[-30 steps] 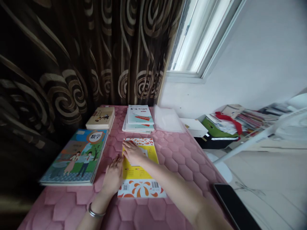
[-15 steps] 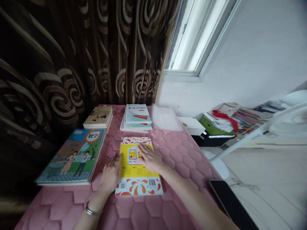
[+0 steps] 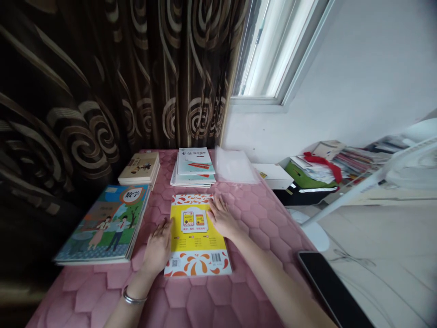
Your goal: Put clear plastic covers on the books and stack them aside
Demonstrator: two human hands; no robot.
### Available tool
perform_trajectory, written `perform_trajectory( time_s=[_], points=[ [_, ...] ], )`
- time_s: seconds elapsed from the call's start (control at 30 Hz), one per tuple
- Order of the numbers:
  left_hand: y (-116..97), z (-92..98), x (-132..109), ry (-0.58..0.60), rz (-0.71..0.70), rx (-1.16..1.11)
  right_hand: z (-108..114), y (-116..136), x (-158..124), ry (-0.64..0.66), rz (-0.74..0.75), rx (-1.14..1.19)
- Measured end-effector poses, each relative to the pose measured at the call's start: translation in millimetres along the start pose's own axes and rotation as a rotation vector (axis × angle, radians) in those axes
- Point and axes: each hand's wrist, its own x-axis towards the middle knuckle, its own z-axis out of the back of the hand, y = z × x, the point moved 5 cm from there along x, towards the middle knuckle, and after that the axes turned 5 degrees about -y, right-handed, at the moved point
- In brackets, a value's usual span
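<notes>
A yellow and white book [image 3: 194, 248] with orange petal shapes and a barcode lies flat on the pink quilted tablecloth [image 3: 218, 291]. Along its left edge rests my left hand [image 3: 159, 243], fingers stretched forward and touching the side. My right hand [image 3: 223, 218] lies at the upper right edge, its fingers extended onto the cover's border. Neither hand is closed around the book. To the left is a stack of textbooks [image 3: 105, 228] with two figures on the top cover. Beyond the book sits a pile of white and teal workbooks [image 3: 194, 164].
Small tan books [image 3: 139, 167] are stacked at the back left, against a dark patterned curtain [image 3: 153, 77]. Clear plastic sheets [image 3: 235, 166] lie at the back right. A black phone-like device [image 3: 332, 287] is at the right edge. A white fan [image 3: 362, 191] stands beyond.
My right hand has slid right, from the middle of the cover to its right edge, uncovering the printed picture. My left hand stays at the left edge.
</notes>
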Motion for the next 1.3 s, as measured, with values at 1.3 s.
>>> perform_trajectory(
  time_s=[1.3],
  points=[
    [4, 18.2, 49, 0.150, 0.589, -0.605, -23, 103, -72, -0.067, 0.014, 1.338]
  ],
)
